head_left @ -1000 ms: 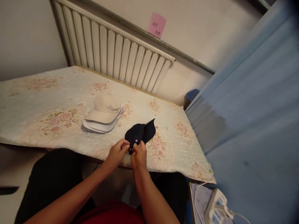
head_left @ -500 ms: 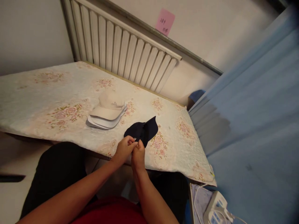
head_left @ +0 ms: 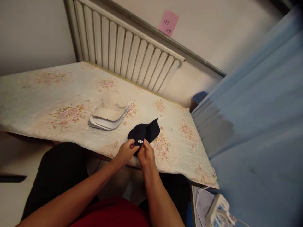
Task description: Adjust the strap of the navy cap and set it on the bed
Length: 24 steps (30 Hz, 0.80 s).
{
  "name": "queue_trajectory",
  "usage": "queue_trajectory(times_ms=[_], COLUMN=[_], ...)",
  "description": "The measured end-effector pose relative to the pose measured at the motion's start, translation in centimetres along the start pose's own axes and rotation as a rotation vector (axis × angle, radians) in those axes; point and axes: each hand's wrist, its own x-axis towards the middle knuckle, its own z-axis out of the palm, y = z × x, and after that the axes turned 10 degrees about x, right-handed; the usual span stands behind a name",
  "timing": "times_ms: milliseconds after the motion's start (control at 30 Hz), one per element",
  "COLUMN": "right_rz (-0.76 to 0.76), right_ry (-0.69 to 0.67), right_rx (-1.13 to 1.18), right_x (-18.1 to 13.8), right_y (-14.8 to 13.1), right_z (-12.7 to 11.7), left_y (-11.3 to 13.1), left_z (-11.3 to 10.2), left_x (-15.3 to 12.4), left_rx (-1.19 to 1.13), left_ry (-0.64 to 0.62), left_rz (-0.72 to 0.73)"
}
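Near the front edge of the bed, a dark navy baseball cap [head_left: 138, 130] lies between my hands, its brim pointing up and to the right. A small pale oval badge [head_left: 140, 141] shows on its near side. My left hand [head_left: 126, 152] pinches the cap's near left edge. On the right of the badge, my right hand [head_left: 146, 154] grips the cap with the thumb on top; its other fingers are partly hidden. To the left rests a stack of caps, a beige cap [head_left: 110, 108] on top and white brims [head_left: 103, 124] showing below.
A floral-covered bed [head_left: 78, 91] spans the view. Behind it stand a white radiator [head_left: 118, 44] and a wall with a pink note [head_left: 168, 22]. A blue curtain [head_left: 255, 126] hangs at right. A white power strip [head_left: 217, 211] with cables sits at lower right.
My right hand has shifted right and apart from my left, uncovering the oval badge on the navy cap. The stacked caps stay in place.
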Motion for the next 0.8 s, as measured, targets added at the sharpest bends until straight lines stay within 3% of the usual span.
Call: queue_trajectory(times_ms=[133,367,600,800], right_rz=[0.08,0.118,0.112,0.073], right_ry=[-0.066,-0.026,-0.057,-0.044], right_rx=[0.028,0.016,-0.022,-0.047], right_x=[0.1,0.1,-0.2,-0.5], right_y=[-0.3,0.1,0.0,0.4], right_z=[-0.3,-1.0,-1.6,-1.8], left_y=[0.0,-0.3,-0.7,-0.9], left_z=[-0.1,-0.3,0.1,0.2], left_x=[-0.5,-0.6,-1.0,-1.4], left_rx=[-0.033,-0.083,-0.421,-0.567], left_ry=[-0.025,-0.027,-0.141,-0.142], left_rz=[-0.006,-0.07,-0.176,-0.247])
